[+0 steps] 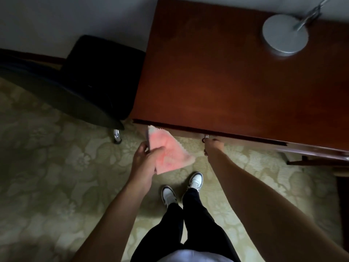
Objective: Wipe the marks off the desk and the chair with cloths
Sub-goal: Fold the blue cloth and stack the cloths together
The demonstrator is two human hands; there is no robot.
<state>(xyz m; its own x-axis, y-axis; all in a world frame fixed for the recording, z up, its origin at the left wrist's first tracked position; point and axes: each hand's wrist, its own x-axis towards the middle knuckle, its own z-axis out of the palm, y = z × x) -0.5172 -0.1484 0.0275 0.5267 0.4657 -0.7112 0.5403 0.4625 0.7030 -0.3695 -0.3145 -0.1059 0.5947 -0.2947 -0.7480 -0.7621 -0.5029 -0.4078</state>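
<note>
A dark red-brown wooden desk (226,72) fills the upper right. My left hand (145,159) pinches a pink cloth (168,154) just below the desk's front left corner; a second, paler cloth edge shows behind it. My right hand (213,146) reaches under the desk's front edge, fingers curled at a small metal drawer pull (204,138); what the fingers grip is partly hidden. A black chair (90,76) stands left of the desk.
A round grey lamp base (285,34) with a metal arm sits on the desk's far right. Patterned green carpet (56,167) covers the floor. A chair caster (117,136) is near the desk corner. My feet (181,190) stand in front of the desk.
</note>
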